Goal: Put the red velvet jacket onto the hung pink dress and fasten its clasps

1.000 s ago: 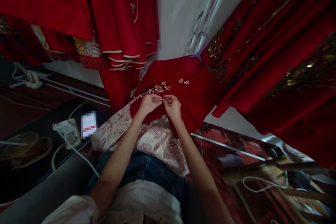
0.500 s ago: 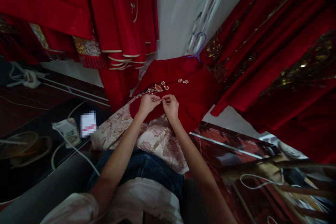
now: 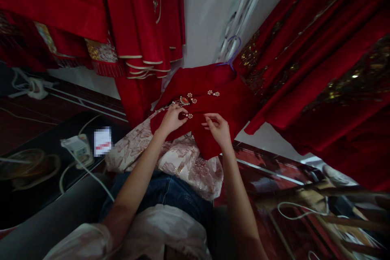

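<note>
A red garment (image 3: 225, 109) with pearl-and-gold flower ornaments lies spread over my lap, its neck end on a purple hanger (image 3: 233, 55). My left hand (image 3: 172, 121) rests on its left part, thumb and fingertips closed at the edge of a small flower-shaped button (image 3: 189, 116). To the right, my right hand (image 3: 218, 129) is raised just over the cloth, thumb and index finger pinched together and the other fingers loosely bent. Whatever lies in that pinch is too small to make out. Above the left hand sits a fan-shaped ornament (image 3: 184, 100) with dangling beads. Another flower pair (image 3: 213, 93) is farther right.
Pale patterned fabric (image 3: 179, 162) lies under the garment across my lap. Red clothes (image 3: 140, 20) hang at left, and embroidered red ones (image 3: 319, 48) at right. A black surface at left carries a white corded device (image 3: 79, 152) and a clear-lidded container (image 3: 27, 166).
My right hand has moved right and slightly down, away from my left hand, which stays near the flower-shaped button. That button now shows between the hands.
</note>
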The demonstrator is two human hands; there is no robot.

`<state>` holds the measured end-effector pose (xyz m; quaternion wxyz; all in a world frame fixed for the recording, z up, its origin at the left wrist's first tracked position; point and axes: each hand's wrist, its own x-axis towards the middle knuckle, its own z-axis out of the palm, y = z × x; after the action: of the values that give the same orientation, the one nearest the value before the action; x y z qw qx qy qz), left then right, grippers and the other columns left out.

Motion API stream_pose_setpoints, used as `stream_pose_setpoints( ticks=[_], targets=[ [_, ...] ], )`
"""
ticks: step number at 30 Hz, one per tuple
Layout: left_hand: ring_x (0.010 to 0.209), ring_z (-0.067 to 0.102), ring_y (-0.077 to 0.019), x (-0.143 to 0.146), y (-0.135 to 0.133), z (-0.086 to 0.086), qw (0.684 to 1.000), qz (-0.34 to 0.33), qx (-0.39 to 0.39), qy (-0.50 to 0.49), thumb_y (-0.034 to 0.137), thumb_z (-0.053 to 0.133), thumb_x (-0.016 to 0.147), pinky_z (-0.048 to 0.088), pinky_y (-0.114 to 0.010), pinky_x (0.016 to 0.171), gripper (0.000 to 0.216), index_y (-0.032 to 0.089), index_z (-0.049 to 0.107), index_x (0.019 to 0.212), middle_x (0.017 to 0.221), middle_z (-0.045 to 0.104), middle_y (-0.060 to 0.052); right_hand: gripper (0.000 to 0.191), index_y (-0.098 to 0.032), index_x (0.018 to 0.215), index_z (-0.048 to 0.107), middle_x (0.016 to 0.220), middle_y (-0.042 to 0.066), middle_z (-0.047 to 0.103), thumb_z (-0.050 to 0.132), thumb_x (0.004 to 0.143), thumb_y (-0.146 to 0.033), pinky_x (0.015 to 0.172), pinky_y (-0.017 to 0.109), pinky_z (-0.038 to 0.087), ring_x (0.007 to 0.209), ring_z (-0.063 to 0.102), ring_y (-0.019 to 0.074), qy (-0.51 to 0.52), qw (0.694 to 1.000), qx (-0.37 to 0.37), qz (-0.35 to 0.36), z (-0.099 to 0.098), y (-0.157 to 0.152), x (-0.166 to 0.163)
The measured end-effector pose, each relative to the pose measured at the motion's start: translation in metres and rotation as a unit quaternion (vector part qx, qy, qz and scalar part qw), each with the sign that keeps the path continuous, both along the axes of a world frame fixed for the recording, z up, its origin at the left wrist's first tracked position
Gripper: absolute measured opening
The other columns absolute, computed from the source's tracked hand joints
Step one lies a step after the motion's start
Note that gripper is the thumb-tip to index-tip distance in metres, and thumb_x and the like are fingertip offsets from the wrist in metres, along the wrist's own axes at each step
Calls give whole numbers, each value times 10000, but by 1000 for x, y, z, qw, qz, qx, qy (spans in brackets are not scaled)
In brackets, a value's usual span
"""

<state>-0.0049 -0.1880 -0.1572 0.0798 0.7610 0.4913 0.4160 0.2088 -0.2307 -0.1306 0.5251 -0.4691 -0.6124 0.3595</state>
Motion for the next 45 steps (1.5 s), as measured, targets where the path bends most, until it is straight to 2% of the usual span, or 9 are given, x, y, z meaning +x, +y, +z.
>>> stream_pose_setpoints(
  ticks=[5,17,23,27,29,32,34,39,45],
  targets=[
    [1014,542,-237,5,-2,0,999,-2,23,38,261,661,830,441,-393,951,158,206,679,977,1019,580,-69,262,-203,988,633,1051,56,693,595,847,-420,605,231,581,740,723,142,-10,1000,0,25,-1,-1,-11],
    [827,634,-181,6,0,4,998,-40,0,-52,238,685,803,481,-308,816,64,195,687,851,892,679,-43,281,-195,996,636,897,54,718,608,835,-423,636,259,584,721,711,145,-15,999,-10,37,4,-3,-6],
    [833,648,-173,7,-3,3,995,-51,2,-80,241,630,845,472,-294,820,72,203,683,814,898,709,-34,275,-190,1001,631,892,55,715,605,840,-411,652,263,582,725,707,142,-16,999,-8,39,5,-3,-1],
    [778,635,-158,12,-3,7,992,-59,-10,-110,291,619,857,483,-273,765,107,202,678,862,853,690,-30,275,-191,993,634,897,56,712,614,832,-413,646,261,581,731,705,142,-17,999,-6,44,7,-3,2],
    [811,619,-160,13,3,14,993,-34,14,-110,299,567,890,484,-285,799,154,201,675,938,887,665,-41,280,-188,987,637,892,57,712,617,830,-420,649,263,581,732,704,142,-18,999,-4,46,9,-4,5],
    [971,557,-205,9,23,28,996,9,82,-35,257,529,903,445,-360,915,219,210,673,1061,1005,604,-74,289,-187,980,642,882,59,709,622,825,-430,637,264,580,729,703,145,-17,999,0,39,13,-6,9],
    [1037,500,-243,3,41,38,994,1,103,48,245,576,870,419,-405,938,256,217,675,1104,1054,563,-95,289,-190,979,643,878,59,709,623,824,-434,638,269,582,726,703,146,-12,999,5,35,14,-6,12],
    [1086,448,-269,-10,72,57,971,-97,117,184,299,627,841,381,-430,953,251,220,693,1071,1143,525,-106,280,-187,987,640,881,62,711,612,842,-425,672,282,586,735,704,147,-10,999,19,46,15,-7,16],
    [1107,481,-253,-3,81,78,954,-183,101,217,246,614,827,307,-448,1046,135,200,703,918,1064,608,-91,284,-186,984,643,864,60,712,605,843,-430,658,282,585,731,706,153,-14,999,22,39,17,-8,21]
  ],
)
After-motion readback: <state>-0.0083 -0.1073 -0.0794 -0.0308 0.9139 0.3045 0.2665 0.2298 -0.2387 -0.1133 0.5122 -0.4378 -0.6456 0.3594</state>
